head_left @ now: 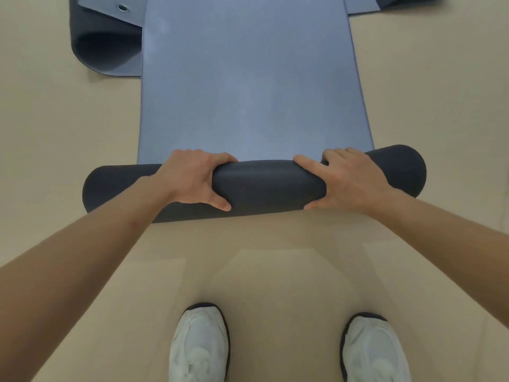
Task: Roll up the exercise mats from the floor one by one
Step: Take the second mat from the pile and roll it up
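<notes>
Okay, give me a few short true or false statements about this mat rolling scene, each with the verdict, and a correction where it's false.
1. The left hand and the right hand both grip the dark rolled end of the blue foam mat. True.
2. The blue foam mat is completely rolled up. False: most of it lies flat on the floor beyond the roll.
3. A second mat with a round metal eyelet lies at the far left. True.
4. The person is barefoot. False: they wear white shoes.
</notes>
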